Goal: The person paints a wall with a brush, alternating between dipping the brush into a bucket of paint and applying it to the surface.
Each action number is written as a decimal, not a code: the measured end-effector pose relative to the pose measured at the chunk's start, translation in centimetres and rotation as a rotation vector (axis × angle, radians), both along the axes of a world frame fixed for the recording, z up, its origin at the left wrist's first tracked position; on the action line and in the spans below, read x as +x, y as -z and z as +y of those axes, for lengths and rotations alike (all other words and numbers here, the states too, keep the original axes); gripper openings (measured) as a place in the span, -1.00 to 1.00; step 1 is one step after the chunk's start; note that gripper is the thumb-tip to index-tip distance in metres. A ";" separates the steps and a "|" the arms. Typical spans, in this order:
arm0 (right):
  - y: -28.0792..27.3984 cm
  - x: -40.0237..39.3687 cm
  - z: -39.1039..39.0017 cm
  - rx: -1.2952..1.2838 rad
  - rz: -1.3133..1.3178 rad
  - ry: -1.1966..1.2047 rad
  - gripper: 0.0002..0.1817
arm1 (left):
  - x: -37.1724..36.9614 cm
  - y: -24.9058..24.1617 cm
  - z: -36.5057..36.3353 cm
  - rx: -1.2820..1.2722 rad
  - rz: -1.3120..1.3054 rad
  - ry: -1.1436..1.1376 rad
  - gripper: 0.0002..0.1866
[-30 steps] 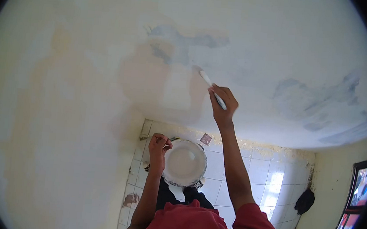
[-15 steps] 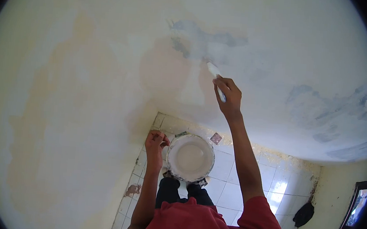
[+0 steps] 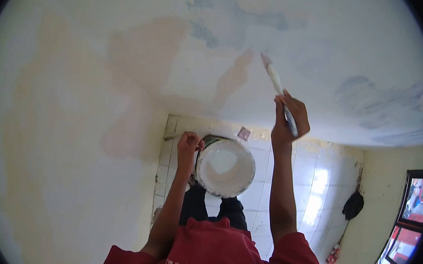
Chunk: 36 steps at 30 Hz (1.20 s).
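My right hand [image 3: 291, 117] is closed round the long pale handle of a paintbrush [image 3: 275, 81]. The brush points up and to the left, its bristle tip close to the wall [image 3: 324, 56], just below a grey patch [image 3: 221, 19]. My left hand [image 3: 189, 141], fingers curled, is at the left rim of a round white bucket [image 3: 248, 158]; whatever those fingers hold is hidden. The bucket's rim is smeared, and whitish paint [image 3: 221, 161] shows inside. It overlaps my dark trouser legs [image 3: 232, 212] in this view.
A second grey smeared patch [image 3: 375, 103] marks the wall to the right. White floor tiles [image 3: 254, 218] lie below, with a small reddish square [image 3: 243, 133] near the wall's foot. A black item [image 3: 353, 205] hangs at the right, beside a dark-framed window [image 3: 407, 224].
My right hand and the brush have moved right and slightly down in view. The view has shifted; my left hand and the bucket appear higher, and the bucket's inside shows at a different tilt.
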State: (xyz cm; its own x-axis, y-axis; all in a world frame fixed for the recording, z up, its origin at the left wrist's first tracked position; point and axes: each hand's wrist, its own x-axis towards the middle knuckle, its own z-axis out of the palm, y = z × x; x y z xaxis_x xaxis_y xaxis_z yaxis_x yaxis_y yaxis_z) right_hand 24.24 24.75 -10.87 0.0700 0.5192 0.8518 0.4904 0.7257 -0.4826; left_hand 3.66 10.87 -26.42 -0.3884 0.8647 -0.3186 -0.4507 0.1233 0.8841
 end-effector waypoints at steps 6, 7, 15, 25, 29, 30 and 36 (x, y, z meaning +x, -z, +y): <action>12.6 1.3 -12.5 -0.882 0.511 0.104 -0.95 | -2.2 12.1 -1.4 -0.178 0.429 0.201 -0.89; 15.8 1.2 -14.0 -0.944 0.554 0.084 -0.95 | -2.1 13.4 -2.5 -0.214 0.595 0.281 -0.85; 34.4 -1.5 -19.1 -1.274 0.301 0.012 -0.95 | -1.0 19.0 -6.6 -0.191 0.877 0.386 -0.72; 41.7 -3.5 -21.8 -1.337 0.280 -0.010 -0.94 | -1.5 19.2 -7.4 -0.306 0.932 0.480 -0.81; 43.1 -3.6 -22.5 -1.199 0.149 -0.002 -0.94 | -1.7 19.3 -7.1 -0.330 0.955 0.530 -0.89; 43.2 -3.6 -22.6 -1.229 0.167 -0.014 -0.95 | -1.7 19.2 -7.0 -0.337 0.972 0.540 -0.89; 40.6 -2.8 -22.5 -1.357 0.469 0.024 -0.93 | -1.8 19.0 -7.1 -0.327 0.975 0.549 -0.89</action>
